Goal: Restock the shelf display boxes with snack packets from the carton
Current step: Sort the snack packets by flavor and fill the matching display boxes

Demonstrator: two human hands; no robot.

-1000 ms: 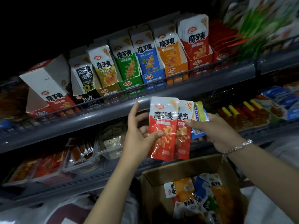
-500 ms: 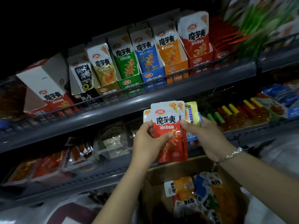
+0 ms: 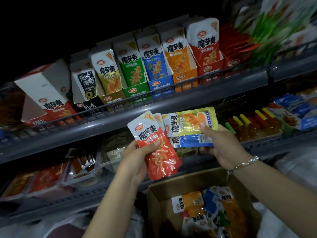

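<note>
Gripping upright red packets [image 3: 158,152], the left hand [image 3: 137,160] sits below and left of the red display box [image 3: 210,66]; the right hand [image 3: 223,145] pinches sideways yellow and blue packets [image 3: 190,127].

Display boxes [image 3: 155,69] on shelf [image 3: 120,114], above carton [image 3: 157,203].
</note>
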